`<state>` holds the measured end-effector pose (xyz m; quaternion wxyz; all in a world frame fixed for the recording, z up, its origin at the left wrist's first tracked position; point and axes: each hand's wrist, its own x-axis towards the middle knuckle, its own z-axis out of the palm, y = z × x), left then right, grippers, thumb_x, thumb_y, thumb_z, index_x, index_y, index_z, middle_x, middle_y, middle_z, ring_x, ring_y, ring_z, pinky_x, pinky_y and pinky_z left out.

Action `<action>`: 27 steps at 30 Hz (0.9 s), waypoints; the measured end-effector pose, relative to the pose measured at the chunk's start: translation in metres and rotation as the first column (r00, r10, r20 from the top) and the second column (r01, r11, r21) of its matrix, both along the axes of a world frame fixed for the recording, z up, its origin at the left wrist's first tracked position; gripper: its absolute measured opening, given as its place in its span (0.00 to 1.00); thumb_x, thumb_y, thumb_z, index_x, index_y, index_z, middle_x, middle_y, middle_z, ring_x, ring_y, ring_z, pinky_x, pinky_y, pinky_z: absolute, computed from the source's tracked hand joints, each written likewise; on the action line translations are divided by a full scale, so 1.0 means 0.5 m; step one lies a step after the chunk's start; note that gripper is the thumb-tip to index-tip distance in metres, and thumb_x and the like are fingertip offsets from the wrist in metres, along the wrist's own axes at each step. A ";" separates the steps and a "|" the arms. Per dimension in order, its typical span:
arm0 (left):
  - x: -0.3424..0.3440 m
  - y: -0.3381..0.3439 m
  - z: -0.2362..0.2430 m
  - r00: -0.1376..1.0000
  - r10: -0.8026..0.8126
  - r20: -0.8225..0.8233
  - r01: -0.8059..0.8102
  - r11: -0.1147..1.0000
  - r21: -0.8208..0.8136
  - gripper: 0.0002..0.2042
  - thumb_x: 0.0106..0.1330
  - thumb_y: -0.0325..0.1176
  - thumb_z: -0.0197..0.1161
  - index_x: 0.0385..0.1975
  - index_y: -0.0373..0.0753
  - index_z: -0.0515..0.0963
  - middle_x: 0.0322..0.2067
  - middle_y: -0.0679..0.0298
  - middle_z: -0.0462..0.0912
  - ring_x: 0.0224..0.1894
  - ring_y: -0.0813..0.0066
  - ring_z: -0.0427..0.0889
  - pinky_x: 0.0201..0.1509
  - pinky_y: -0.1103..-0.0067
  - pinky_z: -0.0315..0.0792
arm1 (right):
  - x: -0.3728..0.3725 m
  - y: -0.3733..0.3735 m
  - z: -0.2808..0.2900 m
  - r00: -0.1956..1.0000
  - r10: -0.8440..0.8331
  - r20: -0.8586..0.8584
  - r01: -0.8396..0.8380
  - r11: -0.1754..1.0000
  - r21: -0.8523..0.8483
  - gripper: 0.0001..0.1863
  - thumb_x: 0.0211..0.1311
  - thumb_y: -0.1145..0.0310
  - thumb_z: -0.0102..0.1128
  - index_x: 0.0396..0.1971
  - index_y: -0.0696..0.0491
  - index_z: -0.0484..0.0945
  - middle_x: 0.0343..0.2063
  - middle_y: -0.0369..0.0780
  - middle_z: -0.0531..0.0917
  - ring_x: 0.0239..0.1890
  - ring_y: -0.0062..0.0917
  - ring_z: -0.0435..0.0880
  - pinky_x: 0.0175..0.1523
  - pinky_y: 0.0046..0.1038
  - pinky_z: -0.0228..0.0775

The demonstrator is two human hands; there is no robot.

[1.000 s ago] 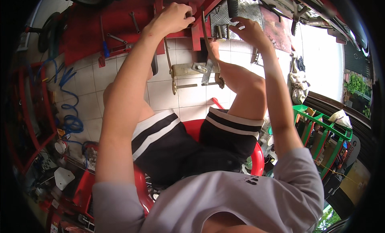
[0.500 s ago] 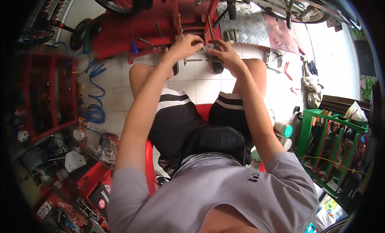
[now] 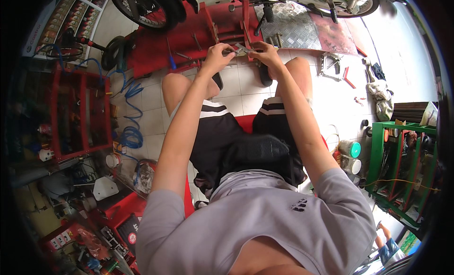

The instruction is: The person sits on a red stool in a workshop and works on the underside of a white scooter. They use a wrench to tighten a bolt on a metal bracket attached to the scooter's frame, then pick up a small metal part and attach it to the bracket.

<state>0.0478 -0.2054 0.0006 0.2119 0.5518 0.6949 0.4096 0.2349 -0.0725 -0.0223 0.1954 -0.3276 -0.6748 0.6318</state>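
Note:
My left hand [image 3: 218, 56] and my right hand [image 3: 266, 55] are close together at the front of the red platform [image 3: 144, 50], between my knees. Fingers of both are closed on a small metal bracket [image 3: 240, 50], which they partly hide. Behind it stands a red upright frame [image 3: 245, 19]. To the left on the platform lie a blue-handled screwdriver [image 3: 172, 61] and wrenches [image 3: 196, 41]; short metal bolts [image 3: 278, 40] are just right of my right hand.
Motorcycles [image 3: 336, 5] stand beyond the platform. A red rack [image 3: 82, 112] and coiled blue hose [image 3: 131, 135] are left; a green rack [image 3: 376, 161] and lidded jars [image 3: 349, 149] right. Another person's legs [image 3: 390, 249] show at lower right.
My hands, earlier apart above the bracket with loose fingers, have come together onto it. The view has shifted, showing more of the surrounding floor and racks.

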 end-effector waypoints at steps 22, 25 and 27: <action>0.039 0.014 0.005 0.991 0.122 -0.048 -0.118 0.990 0.079 0.06 0.56 0.28 0.68 0.32 0.37 0.84 0.34 0.57 0.80 0.40 0.59 0.80 0.46 0.70 0.73 | -0.065 0.035 -0.015 0.952 0.004 0.305 0.082 0.960 -0.267 0.27 0.63 0.47 0.62 0.50 0.56 0.80 0.37 0.39 0.84 0.27 0.20 0.85 0.30 0.19 0.77; 0.042 0.012 0.017 0.989 0.136 -0.065 -0.130 0.988 0.088 0.06 0.56 0.28 0.68 0.31 0.37 0.85 0.33 0.58 0.80 0.41 0.60 0.79 0.47 0.70 0.72 | -0.059 0.025 0.001 0.949 -0.005 0.316 0.086 0.966 -0.245 0.27 0.64 0.47 0.61 0.50 0.55 0.80 0.37 0.38 0.84 0.26 0.19 0.84 0.32 0.19 0.77; 0.040 0.014 0.017 0.985 0.135 -0.104 -0.126 0.988 0.090 0.05 0.55 0.29 0.68 0.31 0.37 0.85 0.33 0.58 0.79 0.42 0.60 0.78 0.47 0.69 0.71 | -0.055 0.017 0.009 0.953 -0.003 0.303 0.084 0.964 -0.254 0.27 0.64 0.48 0.60 0.51 0.55 0.80 0.35 0.37 0.84 0.25 0.19 0.83 0.33 0.19 0.76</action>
